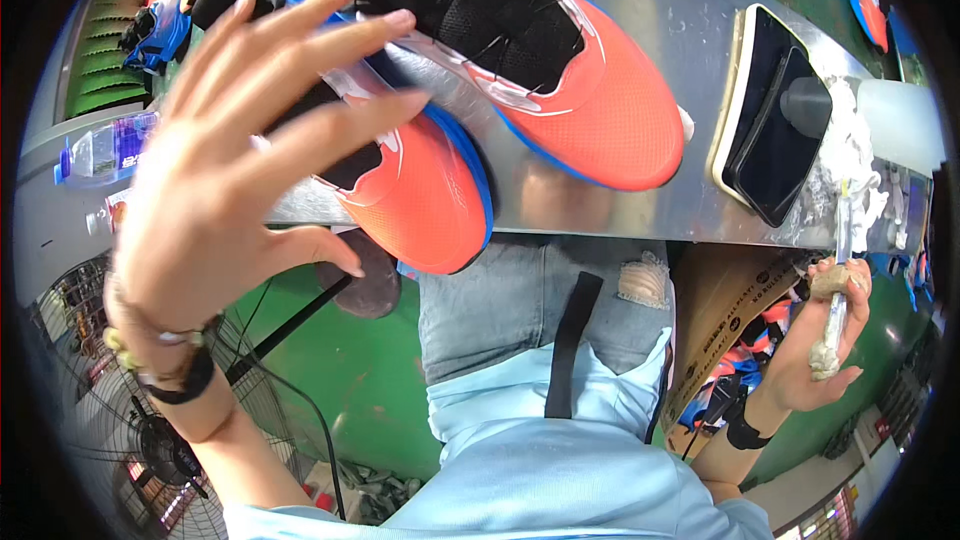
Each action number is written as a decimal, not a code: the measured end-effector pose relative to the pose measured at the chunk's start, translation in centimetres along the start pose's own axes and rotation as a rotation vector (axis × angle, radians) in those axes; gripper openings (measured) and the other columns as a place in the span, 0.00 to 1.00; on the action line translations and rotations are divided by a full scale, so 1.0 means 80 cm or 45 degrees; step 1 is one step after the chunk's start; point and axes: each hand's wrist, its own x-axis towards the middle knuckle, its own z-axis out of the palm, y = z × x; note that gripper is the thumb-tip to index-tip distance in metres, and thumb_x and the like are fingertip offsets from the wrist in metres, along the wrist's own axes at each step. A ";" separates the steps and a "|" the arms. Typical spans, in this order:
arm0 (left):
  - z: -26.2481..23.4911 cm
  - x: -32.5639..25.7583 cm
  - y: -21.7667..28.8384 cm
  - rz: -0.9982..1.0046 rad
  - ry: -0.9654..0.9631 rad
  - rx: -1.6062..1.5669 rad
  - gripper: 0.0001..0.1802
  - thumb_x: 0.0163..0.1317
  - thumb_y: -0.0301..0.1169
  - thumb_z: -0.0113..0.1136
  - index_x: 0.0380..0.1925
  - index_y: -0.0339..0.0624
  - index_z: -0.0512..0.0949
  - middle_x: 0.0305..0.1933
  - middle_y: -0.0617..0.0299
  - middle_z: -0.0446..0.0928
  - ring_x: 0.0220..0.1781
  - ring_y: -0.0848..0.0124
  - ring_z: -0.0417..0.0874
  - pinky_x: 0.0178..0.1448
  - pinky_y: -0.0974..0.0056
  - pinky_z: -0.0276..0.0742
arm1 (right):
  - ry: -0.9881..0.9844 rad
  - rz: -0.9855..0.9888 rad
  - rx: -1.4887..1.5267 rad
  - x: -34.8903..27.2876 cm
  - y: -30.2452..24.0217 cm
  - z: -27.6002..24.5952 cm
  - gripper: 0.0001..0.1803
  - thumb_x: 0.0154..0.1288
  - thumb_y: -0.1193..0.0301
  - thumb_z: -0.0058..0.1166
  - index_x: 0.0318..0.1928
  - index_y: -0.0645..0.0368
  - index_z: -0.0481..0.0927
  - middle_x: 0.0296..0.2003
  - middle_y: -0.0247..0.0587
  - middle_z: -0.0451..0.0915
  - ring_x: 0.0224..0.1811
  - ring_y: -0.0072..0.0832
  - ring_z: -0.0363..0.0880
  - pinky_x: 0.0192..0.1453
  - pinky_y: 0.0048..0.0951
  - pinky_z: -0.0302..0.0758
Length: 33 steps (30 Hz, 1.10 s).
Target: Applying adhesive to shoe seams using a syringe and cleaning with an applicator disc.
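My left hand (230, 150), fingers spread and holding nothing, is raised over the left part of the metal bench and hides part of the shoe behind it. Two coral-orange sneakers with blue soles lie there: the nearer sneaker (415, 210) at the bench's front edge, and the farther sneaker (600, 90), its black lining showing. At the right end, my right hand (815, 345) is closed around a slim clear stick (843, 230) with a crusty, whitish lower part and a tan lump around it. The stick's upper end reaches crumpled white material (845, 155).
On the metal bench (690, 60), a black phone (780, 135) lies on a pale-edged dark device (745, 90). A translucent container (900, 120) is at far right. A plastic bottle (100, 152) is at left, above a floor fan (165, 440). A cardboard box (725, 320) stands below the bench.
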 end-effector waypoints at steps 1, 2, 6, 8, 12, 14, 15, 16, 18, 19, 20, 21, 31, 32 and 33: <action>0.022 -0.005 0.006 -0.047 0.046 0.058 0.38 0.26 0.43 0.68 0.47 0.47 0.78 0.65 0.56 0.66 0.66 0.52 0.66 0.70 0.41 0.54 | 0.021 -0.029 -0.009 -0.002 0.001 0.000 0.42 0.60 0.39 0.35 0.58 0.65 0.66 0.61 0.58 0.54 0.57 0.50 0.62 0.63 0.49 0.57; 0.041 -0.013 0.010 -0.090 0.123 0.153 0.33 0.30 0.36 0.66 0.46 0.47 0.79 0.63 0.59 0.68 0.64 0.55 0.68 0.69 0.42 0.57 | 0.017 -0.029 -0.004 -0.001 0.003 0.000 0.42 0.60 0.39 0.35 0.58 0.65 0.66 0.61 0.58 0.54 0.57 0.50 0.62 0.63 0.49 0.57; 0.073 -0.063 0.014 -0.290 0.452 0.427 0.21 0.46 0.30 0.56 0.44 0.55 0.81 0.47 0.66 0.74 0.54 0.66 0.75 0.66 0.46 0.64 | -0.008 -0.066 -0.006 0.001 0.012 0.007 0.41 0.61 0.40 0.34 0.57 0.67 0.65 0.63 0.58 0.53 0.60 0.50 0.61 0.66 0.51 0.54; 0.095 -0.089 0.012 -0.320 0.660 0.429 0.20 0.44 0.28 0.62 0.41 0.56 0.82 0.44 0.65 0.73 0.50 0.65 0.75 0.61 0.48 0.71 | 0.012 -0.012 -0.031 -0.001 0.012 0.012 0.41 0.61 0.41 0.34 0.57 0.68 0.65 0.63 0.58 0.53 0.61 0.51 0.60 0.67 0.51 0.53; 0.138 -0.112 0.019 -0.473 0.929 0.385 0.19 0.41 0.25 0.72 0.37 0.56 0.83 0.43 0.66 0.71 0.50 0.65 0.73 0.61 0.48 0.72 | 0.095 0.006 -0.074 -0.003 0.011 0.011 0.40 0.63 0.45 0.32 0.58 0.71 0.63 0.63 0.59 0.53 0.64 0.51 0.57 0.69 0.53 0.50; 0.145 -0.116 0.019 -0.484 0.986 0.384 0.20 0.41 0.25 0.72 0.37 0.57 0.83 0.43 0.66 0.71 0.50 0.65 0.73 0.61 0.48 0.72 | 0.127 -0.026 -0.055 0.000 0.007 0.015 0.39 0.63 0.46 0.32 0.58 0.71 0.63 0.63 0.60 0.54 0.64 0.51 0.56 0.69 0.52 0.50; 0.149 -0.117 0.019 -0.489 1.009 0.352 0.21 0.41 0.25 0.72 0.38 0.57 0.82 0.45 0.66 0.71 0.52 0.63 0.74 0.62 0.47 0.71 | 0.135 -0.055 -0.095 0.002 0.006 0.016 0.38 0.63 0.47 0.31 0.58 0.71 0.63 0.62 0.60 0.55 0.65 0.50 0.55 0.69 0.51 0.50; 0.148 -0.117 0.019 -0.498 1.010 0.353 0.21 0.41 0.25 0.72 0.38 0.57 0.82 0.45 0.66 0.71 0.52 0.63 0.74 0.62 0.47 0.71 | 0.126 -0.058 -0.094 0.002 0.004 0.018 0.38 0.63 0.47 0.31 0.58 0.71 0.63 0.62 0.60 0.55 0.65 0.50 0.55 0.69 0.51 0.50; 0.145 -0.114 0.015 -0.447 1.007 0.317 0.20 0.42 0.27 0.70 0.39 0.58 0.82 0.46 0.66 0.73 0.53 0.61 0.76 0.63 0.45 0.69 | 0.167 -0.012 -0.023 0.001 0.004 0.020 0.38 0.63 0.47 0.31 0.59 0.70 0.63 0.62 0.60 0.55 0.65 0.50 0.55 0.69 0.51 0.50; 0.143 -0.119 0.018 -0.447 0.921 0.259 0.19 0.44 0.29 0.68 0.40 0.58 0.82 0.45 0.67 0.75 0.53 0.58 0.78 0.64 0.43 0.66 | 0.160 -0.015 -0.028 0.001 0.004 0.023 0.38 0.63 0.47 0.31 0.59 0.70 0.63 0.62 0.60 0.55 0.65 0.50 0.55 0.69 0.51 0.50; 0.148 -0.116 0.017 -0.402 0.985 0.319 0.18 0.46 0.30 0.66 0.40 0.59 0.82 0.44 0.69 0.76 0.51 0.60 0.79 0.64 0.43 0.66 | 0.208 0.038 -0.023 0.001 0.003 0.026 0.39 0.63 0.46 0.31 0.59 0.70 0.63 0.63 0.60 0.54 0.65 0.50 0.55 0.69 0.51 0.50; 0.144 -0.112 0.025 -0.430 0.956 0.335 0.18 0.46 0.30 0.66 0.41 0.60 0.81 0.44 0.71 0.76 0.50 0.62 0.80 0.64 0.43 0.66 | 0.255 0.091 -0.020 0.002 0.001 0.030 0.39 0.63 0.46 0.31 0.60 0.70 0.62 0.63 0.60 0.54 0.65 0.50 0.56 0.69 0.52 0.49; 0.131 -0.072 0.094 -0.535 0.863 0.228 0.18 0.47 0.31 0.69 0.40 0.60 0.79 0.46 0.69 0.72 0.53 0.63 0.75 0.64 0.39 0.66 | -0.258 -0.011 0.242 0.018 -0.099 0.121 0.35 0.58 0.47 0.45 0.52 0.69 0.65 0.54 0.59 0.63 0.54 0.44 0.65 0.62 0.42 0.57; 0.130 -0.071 0.095 -0.543 0.871 0.217 0.18 0.47 0.31 0.69 0.40 0.60 0.79 0.46 0.69 0.72 0.53 0.63 0.75 0.64 0.39 0.66 | -0.286 -0.016 0.127 0.019 -0.112 0.117 0.34 0.58 0.48 0.45 0.51 0.68 0.65 0.52 0.57 0.63 0.53 0.43 0.65 0.60 0.41 0.58; 0.127 -0.070 0.095 -0.549 0.855 0.192 0.18 0.47 0.31 0.69 0.40 0.60 0.79 0.46 0.70 0.73 0.53 0.62 0.76 0.64 0.39 0.66 | -0.315 -0.022 0.014 0.022 -0.116 0.119 0.32 0.58 0.49 0.45 0.50 0.67 0.65 0.51 0.56 0.63 0.51 0.41 0.65 0.58 0.40 0.58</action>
